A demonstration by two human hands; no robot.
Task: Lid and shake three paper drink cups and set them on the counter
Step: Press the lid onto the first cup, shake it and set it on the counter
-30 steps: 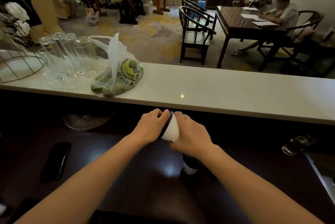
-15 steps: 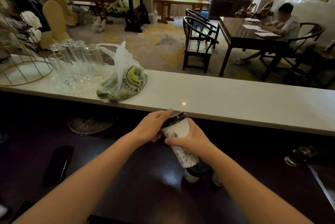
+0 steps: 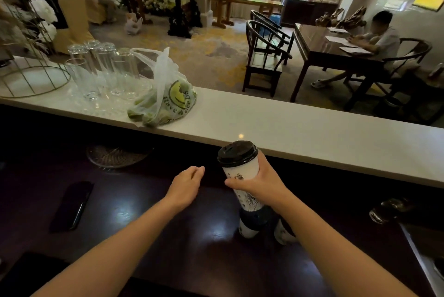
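Observation:
My right hand grips a tall white paper cup with a black lid, held nearly upright above the dark lower worktop, just below the white counter. My left hand hovers to the cup's left, off it, fingers loosely curled and holding nothing. Under my right wrist two more white paper cups stand on the worktop: one with a dark top and one mostly hidden by my arm.
On the white counter at left are several upturned glasses, a plastic bag with green fruit and a wire stand. A black phone and a glass dish lie on the worktop; another glass lies right.
The cup went from tipped sideways between both hands to upright in my right hand alone. My left hand let go of the lid and drew back to the left.

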